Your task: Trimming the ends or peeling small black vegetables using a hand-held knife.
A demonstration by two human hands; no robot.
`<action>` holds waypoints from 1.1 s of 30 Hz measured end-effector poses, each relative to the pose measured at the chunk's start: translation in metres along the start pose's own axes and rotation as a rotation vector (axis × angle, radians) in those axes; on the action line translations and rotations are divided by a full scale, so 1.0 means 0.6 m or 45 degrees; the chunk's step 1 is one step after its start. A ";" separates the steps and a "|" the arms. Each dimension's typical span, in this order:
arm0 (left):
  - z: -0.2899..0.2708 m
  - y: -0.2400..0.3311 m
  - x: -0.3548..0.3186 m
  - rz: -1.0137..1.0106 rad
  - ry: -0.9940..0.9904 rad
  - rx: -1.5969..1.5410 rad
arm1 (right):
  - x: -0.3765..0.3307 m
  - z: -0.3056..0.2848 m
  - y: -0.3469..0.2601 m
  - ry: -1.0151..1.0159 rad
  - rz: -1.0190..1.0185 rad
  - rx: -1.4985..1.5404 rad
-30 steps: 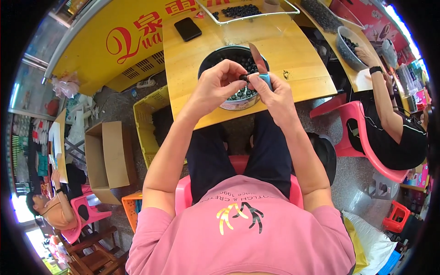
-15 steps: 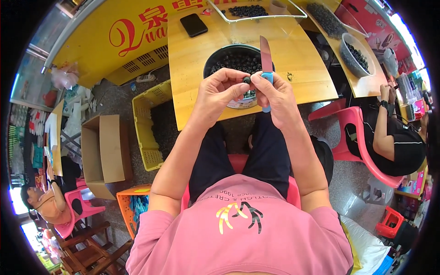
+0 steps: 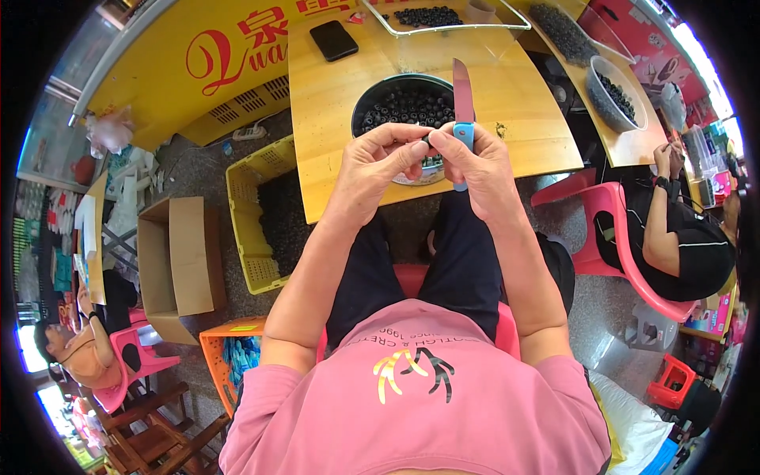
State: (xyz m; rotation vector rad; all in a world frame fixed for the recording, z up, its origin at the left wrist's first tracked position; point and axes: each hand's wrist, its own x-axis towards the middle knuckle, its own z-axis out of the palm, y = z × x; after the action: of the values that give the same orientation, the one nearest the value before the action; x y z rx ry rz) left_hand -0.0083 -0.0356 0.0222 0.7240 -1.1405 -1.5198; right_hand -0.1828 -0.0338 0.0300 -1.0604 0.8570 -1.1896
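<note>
My right hand grips a knife with a blue handle, its blade pointing up and away from me. My left hand pinches a small dark fruit against the right hand's thumb, just at the base of the blade. Both hands hover over the near edge of a wooden table. Right behind them stands a round black bowl full of small dark fruits.
A black phone lies on the table's far left. A wire tray of dark fruits sits at the back. A yellow crate stands left of my knees, beside a cardboard box. Another person sits on a red chair at right.
My hands rose slightly and came closer together. The knife blade swung from tilted to nearly upright. The view shifted a little toward the table.
</note>
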 end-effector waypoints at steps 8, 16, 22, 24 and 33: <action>-0.005 -0.014 -0.001 0.122 0.045 0.153 | -0.002 0.009 0.006 0.135 -0.518 -0.578; -0.002 -0.009 -0.003 0.153 0.017 0.101 | -0.010 -0.004 -0.001 0.106 -0.973 -1.381; 0.001 -0.012 -0.003 0.144 0.009 0.075 | -0.010 -0.006 0.000 0.127 -0.983 -1.417; 0.004 -0.012 -0.002 0.145 0.012 0.069 | -0.009 -0.005 0.001 0.139 -0.998 -1.419; 0.007 -0.005 -0.006 0.173 0.000 0.087 | -0.009 -0.004 0.004 0.168 -1.005 -1.427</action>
State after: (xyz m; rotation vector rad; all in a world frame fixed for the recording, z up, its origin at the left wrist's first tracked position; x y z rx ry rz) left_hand -0.0122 -0.0311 0.0208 0.6785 -1.2219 -1.3726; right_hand -0.1851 -0.0289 0.0267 -2.4066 1.3107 -1.4185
